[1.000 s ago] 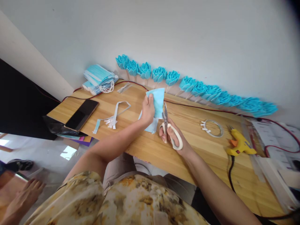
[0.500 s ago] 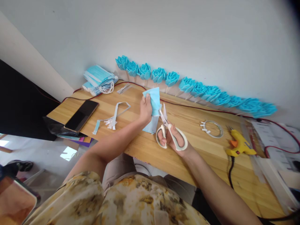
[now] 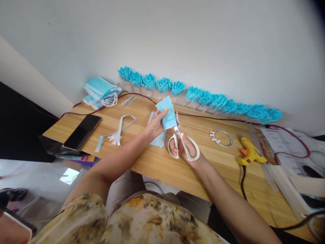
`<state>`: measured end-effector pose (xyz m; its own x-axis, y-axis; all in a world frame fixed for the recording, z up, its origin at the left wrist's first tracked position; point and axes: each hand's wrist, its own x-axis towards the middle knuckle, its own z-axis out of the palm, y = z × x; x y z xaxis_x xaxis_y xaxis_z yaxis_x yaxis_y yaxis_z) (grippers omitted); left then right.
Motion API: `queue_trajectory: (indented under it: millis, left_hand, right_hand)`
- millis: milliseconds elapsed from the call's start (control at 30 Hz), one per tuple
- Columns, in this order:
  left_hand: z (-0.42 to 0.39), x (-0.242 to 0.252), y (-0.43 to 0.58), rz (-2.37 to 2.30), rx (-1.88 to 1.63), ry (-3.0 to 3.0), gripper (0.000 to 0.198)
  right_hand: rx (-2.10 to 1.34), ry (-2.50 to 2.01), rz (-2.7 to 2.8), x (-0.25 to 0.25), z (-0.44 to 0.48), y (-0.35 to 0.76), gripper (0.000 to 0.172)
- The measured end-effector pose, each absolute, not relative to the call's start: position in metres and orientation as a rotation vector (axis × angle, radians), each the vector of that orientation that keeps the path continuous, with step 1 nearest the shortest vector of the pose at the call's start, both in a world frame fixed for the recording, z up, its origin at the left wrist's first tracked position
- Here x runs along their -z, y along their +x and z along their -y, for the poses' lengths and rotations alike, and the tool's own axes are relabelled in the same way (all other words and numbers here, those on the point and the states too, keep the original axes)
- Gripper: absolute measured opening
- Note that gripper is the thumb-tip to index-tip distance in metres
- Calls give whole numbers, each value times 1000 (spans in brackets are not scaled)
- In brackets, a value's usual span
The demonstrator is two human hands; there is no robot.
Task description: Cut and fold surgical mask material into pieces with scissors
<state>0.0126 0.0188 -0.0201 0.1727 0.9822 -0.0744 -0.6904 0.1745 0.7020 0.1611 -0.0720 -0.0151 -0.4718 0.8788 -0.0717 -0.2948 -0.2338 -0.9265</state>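
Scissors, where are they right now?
In the head view, the scissors are just right of centre, in the right hand, blades at the right edge of the blue sheet in the left hand.

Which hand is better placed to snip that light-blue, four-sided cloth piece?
Probably the right hand: it holds white-handled metal scissors, spread open at the lower corner of the cloth piece. The left hand is busy gripping that cloth.

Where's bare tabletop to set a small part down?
Widest: tabletop between the tabbed ring, glue-gun cord and right forearm. Smaller: between phone, mask stack and white strips. Crowded: back edge, lined with blue flowers; middle, where the left hand holds a blue sheet, the right hand scissors.
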Motion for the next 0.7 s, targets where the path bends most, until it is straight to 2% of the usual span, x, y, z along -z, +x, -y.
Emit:
queue_trajectory:
  millis: [233,700]
  left_hand:
    - [-15,10,7,-590,-1241,737,50]
    - [-30,27,10,-662,-1433,932,66]
  right_hand:
    - [-1765,-788,1184,8,70,168,44]
    - [-1771,-770,1200,4,69,172,48]
